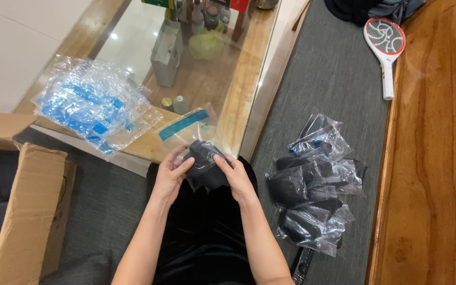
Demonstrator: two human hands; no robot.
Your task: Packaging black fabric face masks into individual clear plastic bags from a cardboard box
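Observation:
My left hand (172, 171) and my right hand (234, 177) both grip a clear plastic bag with a blue strip (188, 126) over my lap. A folded black cloth item (206, 162) sits partly inside the bag, pressed between my fingers. The bag's open top with the blue strip stands up toward the glass table.
A stack of empty clear bags with blue strips (88, 105) lies on the glass-topped wooden table (241, 79). A pile of bagged black items (312, 179) rests on the grey seat at right. A cardboard box (22, 211) stands left, a red-and-white racket-shaped swatter (385, 45) far right.

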